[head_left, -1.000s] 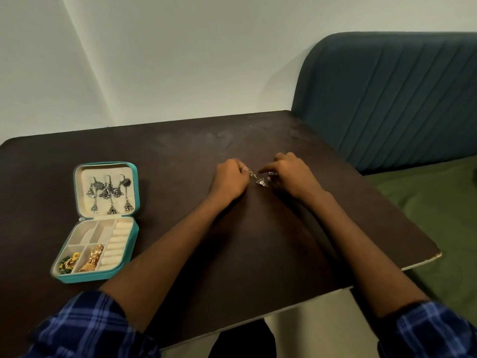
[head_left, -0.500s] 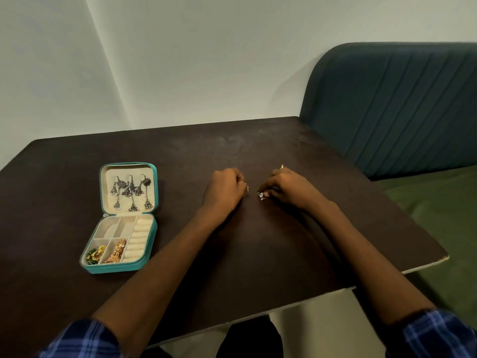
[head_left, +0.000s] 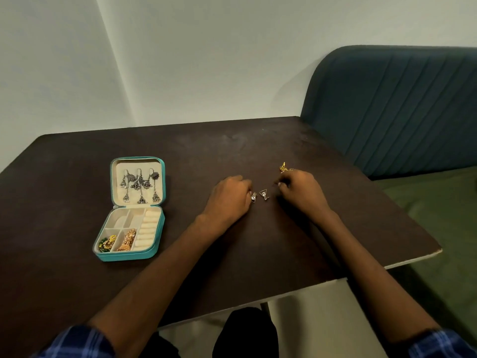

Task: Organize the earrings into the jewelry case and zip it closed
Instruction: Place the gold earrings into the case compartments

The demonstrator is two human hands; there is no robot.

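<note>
An open teal jewelry case [head_left: 158, 250] lies on the left of the dark table [head_left: 232, 146]. Its raised lid holds silver dangling earrings [head_left: 140, 186]. The tray holds gold earrings [head_left: 127, 240] and green-and-gold ones [head_left: 107, 244]. My left hand [head_left: 228, 197] rests curled at the table's middle, with a small triangular silver earring [head_left: 254, 197] at its fingertips. A second triangular earring [head_left: 263, 194] lies loose between my hands. My right hand [head_left: 300, 192] is curled just right of it, fingertips on the table. A gold earring [head_left: 283, 167] lies just beyond that hand.
A dark blue padded backrest [head_left: 400, 104] rises to the right of the table, with a green seat cushion [head_left: 438, 215] below it. The table's near right edge [head_left: 413, 259] runs beside my right forearm. Pale walls meet in a corner behind.
My hands have drawn slightly apart. The triangular earring that was at my right fingertips now lies on the table between my hands. The view has shifted, so the case appears further right.
</note>
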